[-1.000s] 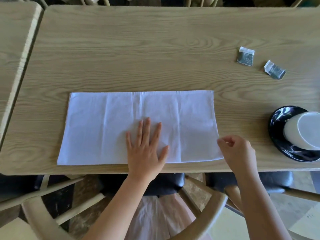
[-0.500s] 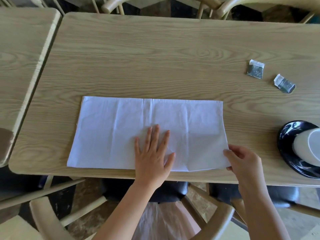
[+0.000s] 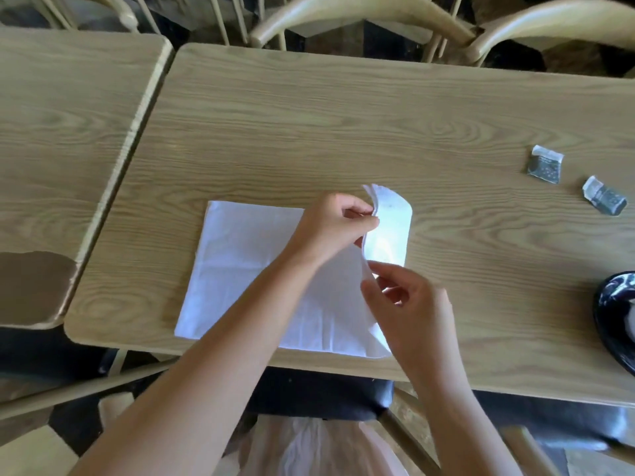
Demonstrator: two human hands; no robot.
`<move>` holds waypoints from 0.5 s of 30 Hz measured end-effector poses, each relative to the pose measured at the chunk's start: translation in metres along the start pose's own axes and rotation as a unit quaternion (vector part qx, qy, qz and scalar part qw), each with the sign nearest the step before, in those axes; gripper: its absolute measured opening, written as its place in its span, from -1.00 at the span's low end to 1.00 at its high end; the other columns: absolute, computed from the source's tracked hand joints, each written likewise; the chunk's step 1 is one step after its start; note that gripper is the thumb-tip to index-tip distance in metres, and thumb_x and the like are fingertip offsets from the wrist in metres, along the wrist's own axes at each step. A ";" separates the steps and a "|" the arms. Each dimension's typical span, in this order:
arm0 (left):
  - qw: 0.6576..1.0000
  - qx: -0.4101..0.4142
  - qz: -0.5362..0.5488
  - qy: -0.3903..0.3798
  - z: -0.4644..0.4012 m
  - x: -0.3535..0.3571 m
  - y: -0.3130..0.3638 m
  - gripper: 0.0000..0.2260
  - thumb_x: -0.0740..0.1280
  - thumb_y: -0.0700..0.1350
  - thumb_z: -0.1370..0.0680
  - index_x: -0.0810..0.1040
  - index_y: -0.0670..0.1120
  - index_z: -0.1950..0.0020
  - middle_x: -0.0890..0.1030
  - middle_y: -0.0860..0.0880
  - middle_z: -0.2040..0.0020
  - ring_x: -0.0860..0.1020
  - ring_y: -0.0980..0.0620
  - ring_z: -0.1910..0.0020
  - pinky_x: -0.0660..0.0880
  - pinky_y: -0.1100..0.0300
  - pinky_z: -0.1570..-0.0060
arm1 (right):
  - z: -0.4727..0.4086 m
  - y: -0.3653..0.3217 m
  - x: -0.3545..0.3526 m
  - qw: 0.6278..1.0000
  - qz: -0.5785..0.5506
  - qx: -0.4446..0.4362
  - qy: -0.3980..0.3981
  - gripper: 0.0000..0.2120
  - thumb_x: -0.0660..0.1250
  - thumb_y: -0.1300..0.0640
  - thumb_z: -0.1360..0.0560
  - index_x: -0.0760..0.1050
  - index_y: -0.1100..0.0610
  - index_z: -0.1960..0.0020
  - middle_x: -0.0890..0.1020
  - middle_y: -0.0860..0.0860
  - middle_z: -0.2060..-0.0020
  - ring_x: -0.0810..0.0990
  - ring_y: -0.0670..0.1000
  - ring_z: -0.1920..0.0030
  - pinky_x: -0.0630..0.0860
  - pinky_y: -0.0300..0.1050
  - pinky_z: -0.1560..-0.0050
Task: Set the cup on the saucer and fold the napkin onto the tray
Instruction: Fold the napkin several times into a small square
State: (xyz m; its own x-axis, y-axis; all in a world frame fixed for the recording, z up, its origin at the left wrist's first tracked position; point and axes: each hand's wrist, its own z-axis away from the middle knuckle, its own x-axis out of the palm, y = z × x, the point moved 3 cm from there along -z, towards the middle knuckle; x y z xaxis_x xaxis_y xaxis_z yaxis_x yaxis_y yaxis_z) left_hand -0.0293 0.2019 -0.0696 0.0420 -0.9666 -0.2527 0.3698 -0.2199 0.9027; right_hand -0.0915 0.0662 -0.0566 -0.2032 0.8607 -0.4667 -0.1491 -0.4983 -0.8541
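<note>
A white cloth napkin [image 3: 240,262] lies near the front edge of the wooden table [image 3: 343,125]. Its right edge is lifted off the table and curls toward the left. My left hand [image 3: 335,225] pinches the far corner of that raised edge. My right hand [image 3: 409,304] pinches the near part of the same edge. At the far right edge of the frame sits a black saucer [image 3: 611,310] with a sliver of the white cup [image 3: 630,326] on it, both mostly cut off. No tray is in view.
Two small grey-and-white sachets [image 3: 546,164] [image 3: 604,201] lie at the table's back right. A second wooden table [image 3: 62,132] adjoins on the left. Wooden chairs [image 3: 360,15] stand behind the table, and one chair [image 3: 326,396] is under its front edge.
My left hand left the napkin's middle and took the right edge's far corner. My right hand lifted that edge, which now curls leftward. The camera view shifted, pushing saucer and cup to the frame's edge.
</note>
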 end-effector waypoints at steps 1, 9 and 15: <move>1.000 0.004 -0.004 0.007 0.000 -0.011 -0.003 -0.93 0.39 -0.23 -0.44 0.61 -0.14 0.10 0.55 0.14 0.46 0.48 0.31 0.56 0.33 0.49 0.50 | 0.001 -0.004 0.010 1.000 0.000 -0.007 -0.010 -0.81 0.36 0.13 -0.43 0.62 0.02 -0.03 0.59 -0.09 0.36 0.50 -0.17 0.38 0.37 -0.46 0.33; 0.991 0.043 -0.041 0.122 0.017 -0.119 -0.053 -0.82 0.42 -0.18 -0.41 0.61 0.13 0.17 0.62 0.27 0.41 0.50 0.36 0.42 0.38 0.50 0.35 | 0.006 -0.044 0.108 0.993 -0.010 -0.076 -0.089 -0.71 0.28 0.12 -0.45 0.55 0.01 -0.17 0.50 -0.16 0.30 0.46 -0.20 0.29 0.38 -0.47 0.21; 0.974 -0.036 -0.093 0.202 0.041 -0.164 -0.119 -0.75 0.36 -0.18 -0.41 0.64 0.09 -0.01 0.61 0.10 0.39 0.46 0.23 0.39 0.37 0.39 0.30 | 0.012 -0.048 0.179 0.985 0.017 -0.066 -0.156 -0.75 0.24 0.17 -0.45 0.54 0.11 -0.10 0.54 0.01 0.17 0.50 -0.04 0.21 0.45 -0.30 0.15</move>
State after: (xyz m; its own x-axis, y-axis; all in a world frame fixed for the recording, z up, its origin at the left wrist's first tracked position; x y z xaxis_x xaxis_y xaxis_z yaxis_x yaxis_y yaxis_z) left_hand -0.1179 0.3812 -0.1216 0.3233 -0.7773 -0.5397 0.4702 -0.3629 0.8045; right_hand -0.1320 0.2427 -0.0962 -0.4963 0.7597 -0.4202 -0.0142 -0.4911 -0.8710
